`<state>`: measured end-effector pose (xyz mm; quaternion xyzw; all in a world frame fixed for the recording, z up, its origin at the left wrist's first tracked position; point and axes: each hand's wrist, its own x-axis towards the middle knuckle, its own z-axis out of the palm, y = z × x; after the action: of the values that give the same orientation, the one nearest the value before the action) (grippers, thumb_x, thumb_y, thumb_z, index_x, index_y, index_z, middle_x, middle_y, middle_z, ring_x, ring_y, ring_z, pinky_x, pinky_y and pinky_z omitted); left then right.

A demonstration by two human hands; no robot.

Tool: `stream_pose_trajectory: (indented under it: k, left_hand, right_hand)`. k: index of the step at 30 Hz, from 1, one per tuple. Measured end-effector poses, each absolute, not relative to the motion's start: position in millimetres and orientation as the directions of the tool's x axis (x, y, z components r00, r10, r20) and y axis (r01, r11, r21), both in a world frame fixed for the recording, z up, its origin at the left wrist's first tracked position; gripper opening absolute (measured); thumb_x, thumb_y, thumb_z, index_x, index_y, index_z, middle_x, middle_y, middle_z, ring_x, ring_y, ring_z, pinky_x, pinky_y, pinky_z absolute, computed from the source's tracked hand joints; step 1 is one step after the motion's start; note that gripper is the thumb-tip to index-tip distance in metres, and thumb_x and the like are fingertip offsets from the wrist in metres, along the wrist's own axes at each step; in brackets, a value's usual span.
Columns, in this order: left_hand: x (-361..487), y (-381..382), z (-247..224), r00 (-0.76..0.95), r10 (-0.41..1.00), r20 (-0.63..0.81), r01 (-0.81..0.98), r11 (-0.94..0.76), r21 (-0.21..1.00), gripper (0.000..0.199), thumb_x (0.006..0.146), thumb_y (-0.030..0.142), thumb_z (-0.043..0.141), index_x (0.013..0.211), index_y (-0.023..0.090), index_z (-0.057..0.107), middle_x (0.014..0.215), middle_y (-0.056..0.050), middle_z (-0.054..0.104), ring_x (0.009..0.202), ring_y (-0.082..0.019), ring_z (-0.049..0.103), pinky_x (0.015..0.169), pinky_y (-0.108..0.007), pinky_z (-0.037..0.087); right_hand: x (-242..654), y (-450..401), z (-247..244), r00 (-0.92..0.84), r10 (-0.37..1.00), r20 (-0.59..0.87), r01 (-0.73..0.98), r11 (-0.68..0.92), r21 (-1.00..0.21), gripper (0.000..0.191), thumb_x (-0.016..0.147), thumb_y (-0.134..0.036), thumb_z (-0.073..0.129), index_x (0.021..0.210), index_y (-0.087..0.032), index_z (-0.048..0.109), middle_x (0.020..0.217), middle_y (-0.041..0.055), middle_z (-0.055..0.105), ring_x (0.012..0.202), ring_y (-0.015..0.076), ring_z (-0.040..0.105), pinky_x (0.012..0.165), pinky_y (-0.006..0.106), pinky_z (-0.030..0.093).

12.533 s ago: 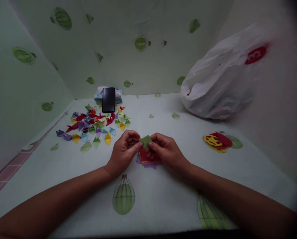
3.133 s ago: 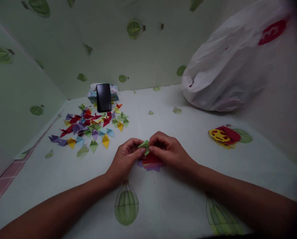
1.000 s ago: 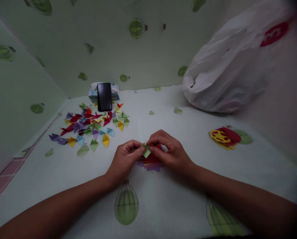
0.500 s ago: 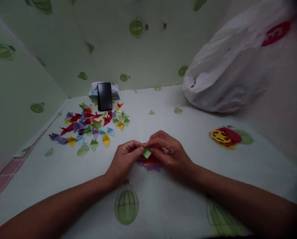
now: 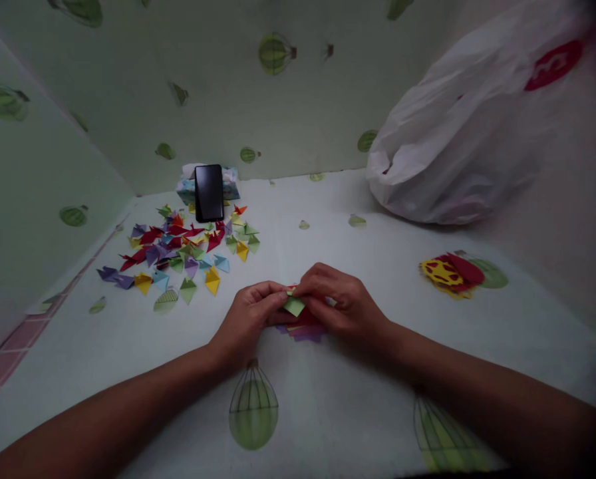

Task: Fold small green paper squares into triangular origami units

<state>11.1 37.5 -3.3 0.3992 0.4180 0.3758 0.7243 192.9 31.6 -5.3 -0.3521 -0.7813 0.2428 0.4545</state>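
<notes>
A small light-green piece of origami paper, folded, is pinched between both hands near the middle of the view. My left hand grips its left side with thumb and fingers. From the other side, my right hand pinches its upper right part, fingertips close to the left thumb. Just beneath lies a stack of coloured paper, red on top with purple edges showing. The hands hide part of this stack and some of the green paper's folds.
Many small folded paper pieces in several colours lie spread at the left. Behind them a black phone leans on a tissue box. Yellow and red paper cut-outs lie at right, below a large white plastic bag.
The fingers have shifted slightly on the green paper, and its lower corner shows a little wider and flatter. Both hands stay in nearly the same place.
</notes>
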Motion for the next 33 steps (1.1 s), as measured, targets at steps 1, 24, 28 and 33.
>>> stream_pose_trajectory:
  k: [1,24,28,33]
  left_hand:
    - [11.0,37.7,-3.3,0.373,0.874,-0.31,-0.208,0.404,0.891,0.015,0.074,0.025,0.075,0.081,0.013,0.07,0.079,-0.003,0.07,0.071,-0.012,0.066,0.072,-0.024,0.055]
    - [10.2,40.7,-0.2,0.383,0.855,-0.35,-0.169,0.437,0.883,0.018,0.073,0.026,0.077,0.084,0.013,0.072,0.081,-0.004,0.071,0.073,-0.013,0.067,0.08,-0.029,0.055]
    - [10.6,41.6,1.3,0.395,0.857,-0.33,-0.192,0.428,0.883,0.017,0.075,0.026,0.075,0.083,0.012,0.071,0.079,-0.004,0.07,0.072,-0.012,0.066,0.078,-0.027,0.055]
    - [10.8,41.9,1.3,0.407,0.866,-0.291,-0.202,0.397,0.895,0.019,0.079,0.031,0.072,0.08,0.012,0.07,0.081,-0.005,0.07,0.073,-0.014,0.066,0.076,-0.027,0.054]
  right_hand:
    - [193.0,32.0,-5.5,-0.34,0.77,0.54,0.337,0.636,-0.695,0.023,0.082,-0.002,0.052,0.088,-0.018,0.067,0.083,0.0044,0.062,0.077,0.0148,0.061,0.07,0.029,0.049]
    - [196.9,35.6,-6.1,-0.447,0.671,0.592,0.424,0.741,-0.521,0.022,0.085,-0.006,0.048,0.089,-0.019,0.066,0.084,0.0064,0.061,0.077,0.0171,0.058,0.067,0.03,0.049]
    - [198.5,37.3,-4.8,-0.505,0.607,0.613,0.468,0.79,-0.396,0.022,0.089,-0.009,0.046,0.09,-0.019,0.066,0.082,0.0076,0.061,0.078,0.0193,0.057,0.068,0.033,0.049]
    - [199.1,38.1,-3.5,-0.551,0.559,0.62,0.503,0.815,-0.288,0.02,0.093,-0.015,0.047,0.086,-0.018,0.066,0.079,0.0097,0.062,0.079,0.0217,0.056,0.072,0.037,0.048]
